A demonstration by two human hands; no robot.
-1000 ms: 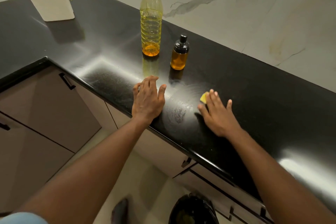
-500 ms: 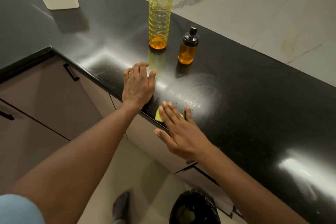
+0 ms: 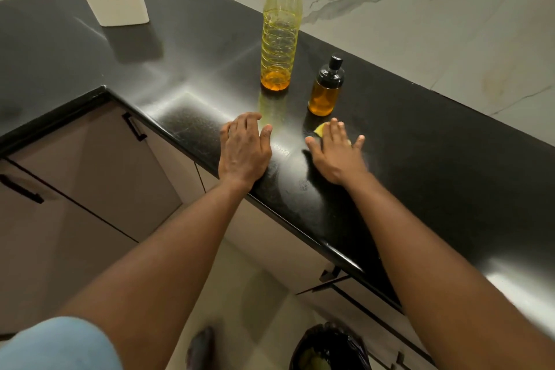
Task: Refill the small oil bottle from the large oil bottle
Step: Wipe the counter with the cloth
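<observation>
Large oil bottle point(image 3: 280, 36): clear plastic, red cap on, upright on the black surface point(image 3: 180, 48) near the marble wall point(image 3: 420, 9). A shallow layer of amber oil sits at its bottom; the rest looks faintly yellow.

Small oil bottle point(image 3: 326, 90): amber body, black cap on, upright, just to the right of the large one and a little nearer to me, not touching it. It appears filled up to about its shoulder.

My left hand point(image 3: 244, 149): palm down on the surface at its front edge, fingers straight and close together, holding nothing. It lies in front of the large bottle, apart from it.

My right hand point(image 3: 338, 153): flat, fingers spread and straight, pressing down on a yellow cloth point(image 3: 319, 129), only a corner of which shows past my fingertips. Hand and cloth lie just in front of the small bottle; I cannot tell whether the cloth touches it.

White tub point(image 3: 112, 6): yellow liner folded over its rim, far left on the surface.

Cupboard doors point(image 3: 99, 165): brown, black handles, below the surface.

Bin point(image 3: 330, 348): dark, on the floor near my feet.

Sleeve point(image 3: 57, 345): light blue, on my left arm.
</observation>
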